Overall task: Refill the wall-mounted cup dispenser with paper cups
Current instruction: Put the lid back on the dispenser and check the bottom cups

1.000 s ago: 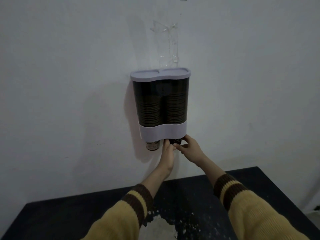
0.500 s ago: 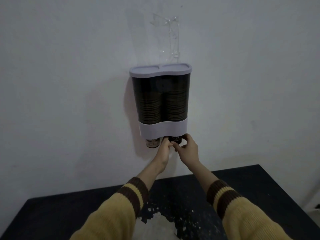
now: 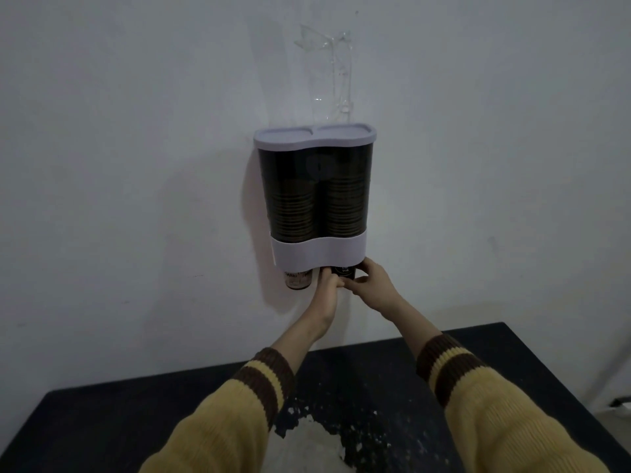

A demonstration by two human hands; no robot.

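Observation:
A wall-mounted cup dispenser point(image 3: 316, 196) with a pale lid, a pale lower band and two dark tubes hangs on the white wall. Both tubes hold stacks of dark paper cups. A cup bottom point(image 3: 297, 279) pokes out under the left tube. Under the right tube a dark cup point(image 3: 343, 272) sticks out, and both hands grip it. My left hand point(image 3: 326, 295) holds its left side from below. My right hand point(image 3: 370, 285) wraps its right side and bottom edge.
A dark table point(image 3: 85, 421) stands below against the wall. White crumbly debris point(image 3: 307, 442) lies on it between my arms. Torn clear tape or plastic point(image 3: 327, 63) is stuck on the wall above the dispenser.
Both hands have closed in tighter around the cup under the right tube, and the view has shifted slightly toward the dispenser. The dispenser itself has not moved.

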